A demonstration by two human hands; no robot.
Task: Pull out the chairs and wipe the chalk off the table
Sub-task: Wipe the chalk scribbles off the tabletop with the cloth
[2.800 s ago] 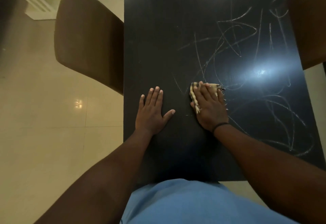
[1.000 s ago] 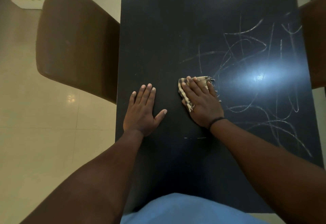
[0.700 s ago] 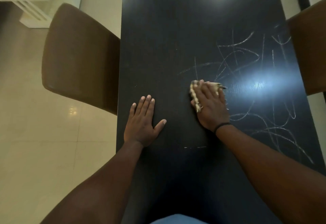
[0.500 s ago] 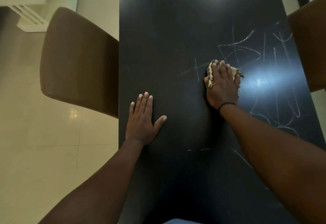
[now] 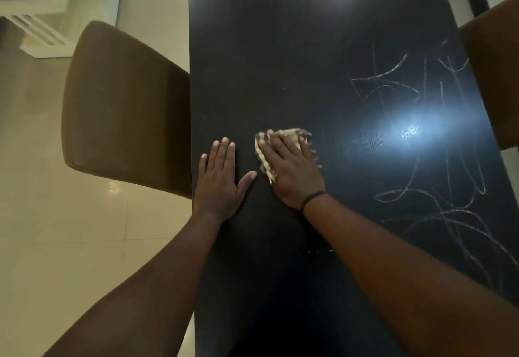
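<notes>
Layout as I see it through the head camera. The table [image 5: 280,47] runs lengthwise away from me, filling the centre. My left hand [image 5: 220,181] lies flat on it near its left edge; my right hand [image 5: 292,169] lies just beside it, to the right, on top of the cloth [image 5: 262,157], which rests on the tabletop. Chalk marks [image 5: 438,193] lie on the table's right half, to the right of and beyond the cloth. One chair [image 5: 123,109] sits left of the table, its inner edge at the table's side; a second chair [image 5: 497,75] sits at the right edge, farther back. The floor [image 5: 56,230] lies below, on the left.
</notes>
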